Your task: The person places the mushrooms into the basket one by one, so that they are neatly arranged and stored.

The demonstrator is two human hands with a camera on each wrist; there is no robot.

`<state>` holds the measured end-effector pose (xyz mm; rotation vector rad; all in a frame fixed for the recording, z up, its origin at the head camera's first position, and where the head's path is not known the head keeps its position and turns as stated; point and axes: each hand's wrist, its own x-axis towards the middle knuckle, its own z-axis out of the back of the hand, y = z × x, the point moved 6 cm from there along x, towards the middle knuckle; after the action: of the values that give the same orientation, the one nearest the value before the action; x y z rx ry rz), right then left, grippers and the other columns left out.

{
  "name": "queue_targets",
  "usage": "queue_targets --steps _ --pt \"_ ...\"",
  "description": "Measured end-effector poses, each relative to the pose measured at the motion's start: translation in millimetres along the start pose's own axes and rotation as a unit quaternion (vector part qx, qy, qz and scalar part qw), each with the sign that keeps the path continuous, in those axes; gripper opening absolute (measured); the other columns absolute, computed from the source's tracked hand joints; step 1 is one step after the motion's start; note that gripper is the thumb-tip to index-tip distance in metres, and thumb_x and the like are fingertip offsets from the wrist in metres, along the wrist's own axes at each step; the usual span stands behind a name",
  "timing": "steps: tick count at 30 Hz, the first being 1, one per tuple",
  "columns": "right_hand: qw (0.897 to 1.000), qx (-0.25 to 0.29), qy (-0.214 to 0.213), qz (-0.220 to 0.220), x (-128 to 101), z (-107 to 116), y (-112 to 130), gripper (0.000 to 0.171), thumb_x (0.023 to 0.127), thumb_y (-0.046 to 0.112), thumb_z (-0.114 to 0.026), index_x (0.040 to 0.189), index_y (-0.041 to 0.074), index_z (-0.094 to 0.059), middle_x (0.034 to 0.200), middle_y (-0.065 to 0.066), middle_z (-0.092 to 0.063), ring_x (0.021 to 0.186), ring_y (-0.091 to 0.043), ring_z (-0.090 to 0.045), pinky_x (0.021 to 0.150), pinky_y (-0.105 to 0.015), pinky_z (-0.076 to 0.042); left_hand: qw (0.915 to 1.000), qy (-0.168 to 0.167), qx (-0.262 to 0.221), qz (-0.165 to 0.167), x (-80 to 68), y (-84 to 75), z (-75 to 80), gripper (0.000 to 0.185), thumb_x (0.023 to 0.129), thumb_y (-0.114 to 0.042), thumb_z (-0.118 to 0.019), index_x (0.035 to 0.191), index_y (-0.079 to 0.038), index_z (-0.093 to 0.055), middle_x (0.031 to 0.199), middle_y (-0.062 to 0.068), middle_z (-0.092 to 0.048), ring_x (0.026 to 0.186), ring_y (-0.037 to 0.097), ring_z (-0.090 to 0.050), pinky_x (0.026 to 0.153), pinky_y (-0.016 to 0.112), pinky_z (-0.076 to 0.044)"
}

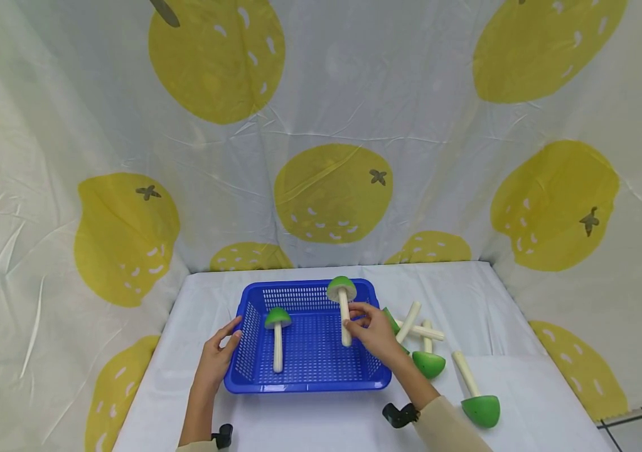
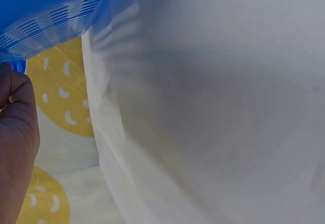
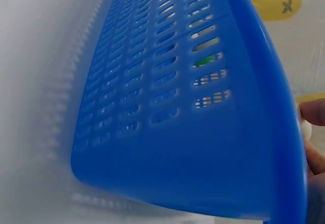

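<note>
A blue plastic basket (image 1: 306,387) with slotted walls stands on the white table. My left hand (image 1: 216,358) grips its left rim; the left wrist view has the fingers (image 2: 19,89) right at the blue edge. Over the basket's right part, my right hand (image 1: 374,333) pinches the pale stem of a toy mushroom (image 1: 345,314), its green cap upward. Inside the basket to the left lies another green-capped mushroom (image 1: 278,339). In the right wrist view the basket wall (image 3: 167,148) hides most of the right hand, leaving fingertips (image 3: 315,111) at the right edge.
Right of the basket lies a loose pile of several mushrooms (image 1: 428,364), partly hidden by the right hand and forearm. Another mushroom (image 1: 480,409) rests apart, nearer the front right. A lemon-printed cloth (image 1: 332,194) hangs behind and around the table (image 1: 298,420).
</note>
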<state>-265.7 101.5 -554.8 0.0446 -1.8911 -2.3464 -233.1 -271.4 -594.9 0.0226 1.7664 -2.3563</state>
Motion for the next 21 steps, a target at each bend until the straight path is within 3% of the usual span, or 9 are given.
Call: queue_targets --steps 6,15,21 --pt "1.0 0.003 0.008 -0.005 4 -9 2 0.038 0.093 0.005 -0.074 0.13 -0.001 -0.065 0.109 -0.017 -0.067 0.082 -0.016 -0.068 0.068 -0.036 -0.063 1.0 0.001 0.0 -0.008 4.5 8.6 0.8 0.05 0.105 -0.037 -0.059 0.152 -0.021 -0.053 0.136 0.016 -0.053 0.097 0.024 -0.069 0.075 0.024 -0.057" --pt "1.0 -0.017 0.011 -0.022 5 -26 9 0.038 0.092 -0.003 -0.071 0.129 -0.008 -0.064 0.11 -0.024 -0.068 0.084 -0.033 -0.072 0.06 -0.025 -0.056 0.9995 -0.009 -0.019 -0.025 4.6 7.8 1.0 0.046 0.103 -0.035 -0.064 0.147 -0.023 -0.058 0.13 0.017 -0.056 0.089 0.024 -0.07 0.073 0.026 -0.058" --pt "0.999 -0.009 0.024 -0.028 8 -34 1 0.037 0.093 0.001 -0.072 0.129 -0.005 -0.064 0.111 -0.021 -0.068 0.08 -0.026 -0.072 0.068 -0.039 -0.062 0.9994 -0.014 -0.014 -0.029 6.1 8.0 1.2 0.046 0.103 -0.035 -0.064 0.147 -0.022 -0.059 0.128 0.017 -0.057 0.087 0.025 -0.071 0.072 0.026 -0.058"
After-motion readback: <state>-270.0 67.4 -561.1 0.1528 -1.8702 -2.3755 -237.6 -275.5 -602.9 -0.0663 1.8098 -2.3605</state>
